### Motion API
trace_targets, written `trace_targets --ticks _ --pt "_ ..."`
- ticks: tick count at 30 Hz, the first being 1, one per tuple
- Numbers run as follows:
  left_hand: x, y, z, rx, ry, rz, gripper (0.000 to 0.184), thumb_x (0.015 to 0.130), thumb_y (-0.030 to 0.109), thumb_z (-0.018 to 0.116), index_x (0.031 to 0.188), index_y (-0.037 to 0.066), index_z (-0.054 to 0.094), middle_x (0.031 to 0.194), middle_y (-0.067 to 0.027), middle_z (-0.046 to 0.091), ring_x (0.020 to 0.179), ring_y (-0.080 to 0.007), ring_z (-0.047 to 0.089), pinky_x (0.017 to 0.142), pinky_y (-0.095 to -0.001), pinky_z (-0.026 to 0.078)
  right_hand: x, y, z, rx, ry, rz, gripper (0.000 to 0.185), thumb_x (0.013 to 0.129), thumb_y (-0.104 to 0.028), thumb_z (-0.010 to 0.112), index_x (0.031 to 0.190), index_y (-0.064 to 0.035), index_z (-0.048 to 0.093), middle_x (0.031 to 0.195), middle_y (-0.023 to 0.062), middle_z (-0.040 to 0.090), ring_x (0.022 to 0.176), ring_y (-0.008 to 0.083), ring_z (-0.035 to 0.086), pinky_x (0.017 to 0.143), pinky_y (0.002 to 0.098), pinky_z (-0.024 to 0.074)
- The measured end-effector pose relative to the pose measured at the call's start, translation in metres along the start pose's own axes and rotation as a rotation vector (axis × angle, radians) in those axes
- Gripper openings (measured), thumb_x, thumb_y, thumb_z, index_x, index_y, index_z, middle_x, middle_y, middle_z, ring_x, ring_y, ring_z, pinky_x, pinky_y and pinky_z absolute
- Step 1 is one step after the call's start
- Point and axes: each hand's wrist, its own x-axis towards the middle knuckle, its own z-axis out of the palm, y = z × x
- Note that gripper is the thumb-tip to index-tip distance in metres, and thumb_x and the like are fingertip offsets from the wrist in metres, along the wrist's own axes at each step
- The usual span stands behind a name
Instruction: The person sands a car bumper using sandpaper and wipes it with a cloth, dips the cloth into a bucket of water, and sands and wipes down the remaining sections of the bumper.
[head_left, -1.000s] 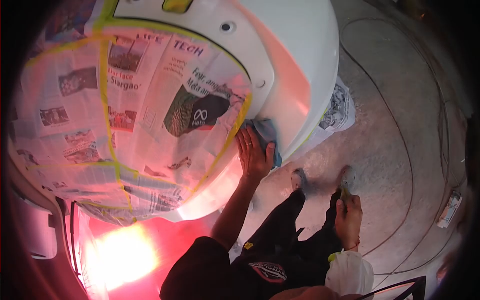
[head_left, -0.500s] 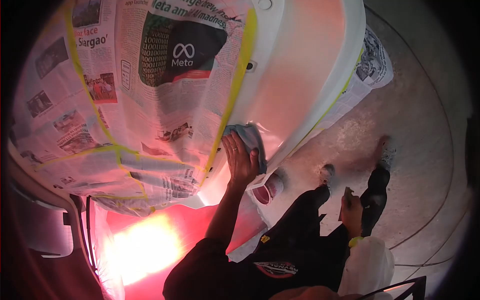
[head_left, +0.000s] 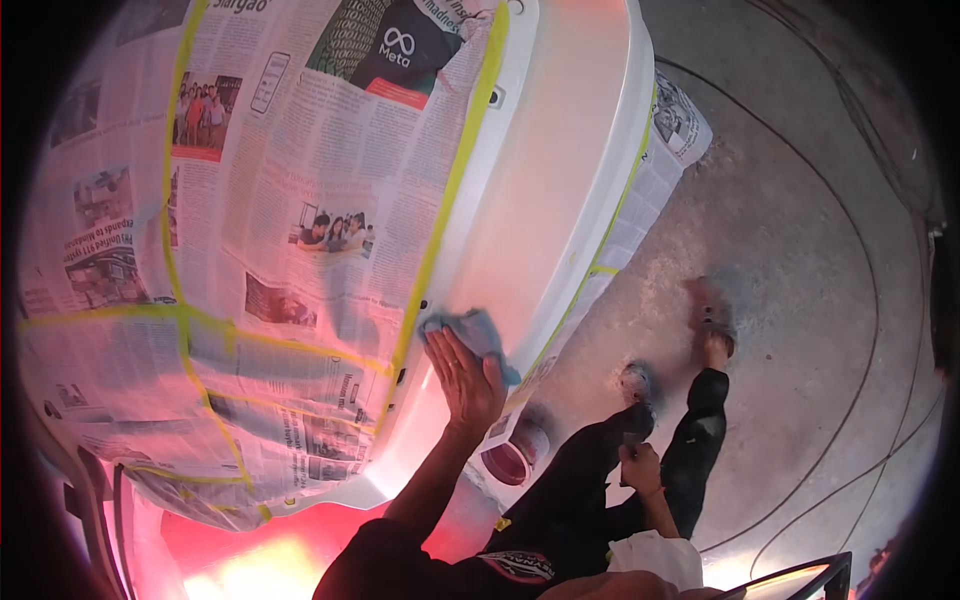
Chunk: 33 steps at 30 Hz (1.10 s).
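Cloth (head_left: 485, 335), blue-grey and bunched, lies on a white, curved panel (head_left: 555, 170), near the panel's near end and against its left edge. The left hand (head_left: 462, 380) rests flat on it, fingers straight and side by side, pressing rather than gripping. The right hand (head_left: 643, 472) hangs low in front of the dark trousers, well apart from the panel, its fingers curled around a small dark item (head_left: 632, 438) too unclear to name. As for progress, the covering looks done: newspaper (head_left: 270, 180) spreads over the broad area beyond the panel's left edge, bordered with yellow tape (head_left: 466, 150), and a paper skirt (head_left: 637, 205) hangs along the right edge. The cloth touches only the near end; the long stretch towards the far end is bare and pale, and how much of it has been wiped cannot be told, so what is left is uncertain. Small dark holes (head_left: 495, 97) dot the panel's left edge beside the tape, some just beside the cloth, and could snag it. On the grey floor (head_left: 770, 250), a bucket (head_left: 541, 436) with a reddish inside stands below the panel's near end, close to the legs, where a foot could knock it. A shoe (head_left: 716, 318) shows farther right, slightly blurred. A thin cable (head_left: 872, 320) curves widely across the floor beyond it, and a red glow lights the area at lower left
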Motion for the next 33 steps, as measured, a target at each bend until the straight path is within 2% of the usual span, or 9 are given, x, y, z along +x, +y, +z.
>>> trace_targets --ticks 5,11,15,18,21,23,27,29,33 --pt "0.107 0.068 0.009 -0.041 0.142 0.132 0.079 0.095 0.036 0.051 0.141 -0.019 0.018 0.141 -0.0454 0.023 0.133 -0.0589 0.024 0.111 -0.0626 0.018 -0.013 -0.018 -0.005 -0.010 -0.032 0.113 0.034 0.085 -0.031 0.063 0.102 -0.0022 0.067 0.092 0.0247 0.066 0.091 0.0430 0.065 0.080 0.0482 0.0520" --pt "0.267 0.165 0.013 -0.122 0.261 0.121 0.073 0.097 0.037 0.044 0.137 -0.021 0.028 0.142 -0.0404 0.031 0.138 -0.0481 0.026 0.116 -0.0523 0.017 0.036 -0.055 -0.065 -0.126 -0.051 -0.025 0.033 0.088 -0.030 0.060 0.107 -0.0029 0.065 0.090 0.0257 0.065 0.087 0.0435 0.064 0.077 0.0495 0.0516" --pt "0.370 0.202 0.024 -0.174 0.377 0.231 0.072 0.096 0.039 0.044 0.138 -0.019 0.030 0.144 -0.0378 0.032 0.138 -0.0482 0.026 0.116 -0.0512 0.019 0.084 -0.066 -0.120 -0.131 0.009 -0.119 0.032 0.088 -0.029 0.061 0.106 -0.0028 0.065 0.087 0.0268 0.064 0.085 0.0451 0.064 0.074 0.0508 0.0512" --pt "0.407 0.209 0.015 -0.083 0.245 0.207 0.082 0.097 0.044 0.041 0.141 -0.021 0.017 0.150 -0.0366 0.021 0.144 -0.0438 0.018 0.119 -0.0504 0.010 0.123 -0.069 -0.158 -0.117 0.085 -0.081 0.037 0.090 -0.026 0.061 0.116 0.0003 0.061 0.096 0.0225 0.066 0.085 0.0373 0.066 0.075 0.0430 0.0526" --pt "0.401 0.185 0.014 -0.212 0.374 0.379 0.075 0.096 0.042 0.044 0.137 -0.020 0.031 0.142 -0.0390 0.032 0.138 -0.0489 0.028 0.117 -0.0514 0.018 0.178 -0.036 -0.214 0.207 0.109 0.096 0.040 0.090 -0.020 0.057 0.125 -0.0016 0.058 0.092 0.0114 0.066 0.072 0.0200 0.063 0.066 0.0335 0.0518" --pt "0.379 0.170 0.010 -0.222 0.277 0.386 0.073 0.095 0.041 0.046 0.138 -0.016 0.032 0.143 -0.0365 0.034 0.137 -0.0480 0.029 0.116 -0.0513 0.019 0.192 -0.106 -0.260 0.618 0.182 0.287 0.039 0.089 -0.019 0.054 0.124 -0.0037 0.060 0.091 0.0080 0.065 0.068 0.0143 0.058 0.063 0.0288 0.0492" --pt "0.285 0.130 0.000 -0.177 0.111 0.308 0.068 0.094 0.036 0.048 0.142 -0.011 0.032 0.142 -0.0361 0.034 0.135 -0.0495 0.031 0.114 -0.0543 0.023 0.209 -0.216 -0.303 0.432 0.275 0.024 0.043 0.090 -0.021 0.060 0.128 0.0001 0.059 0.096 0.0079 0.065 0.082 0.0160 0.060 0.070 0.0301 0.0489" --pt "0.222 0.104 -0.004 -0.152 0.029 0.230 0.069 0.093 0.034 0.049 0.142 -0.011 0.032 0.142 -0.0364 0.034 0.135 -0.0506 0.030 0.113 -0.0568 0.022 0.218 -0.242 -0.285 0.233 0.378 -0.386 0.044 0.088 -0.017 0.064 0.130 -0.0046 0.059 0.106 0.0117 0.063 0.090 0.0193 0.061 0.079 0.0311 0.0496" --pt "0.086 0.036 0.001 -0.158 -0.085 0.072 0.071 0.089 0.032 0.056 0.141 -0.011 0.033 0.141 -0.0351 0.036 0.134 -0.0532 0.030 0.112 -0.0616 0.023 0.191 -0.325 -0.239 -0.409 0.558 -0.763 0.058 0.074 -0.006 0.070 0.130 -0.0159 0.061 0.112 0.0158 0.056 0.095 0.0314 0.060 0.086 0.0385 0.0487"
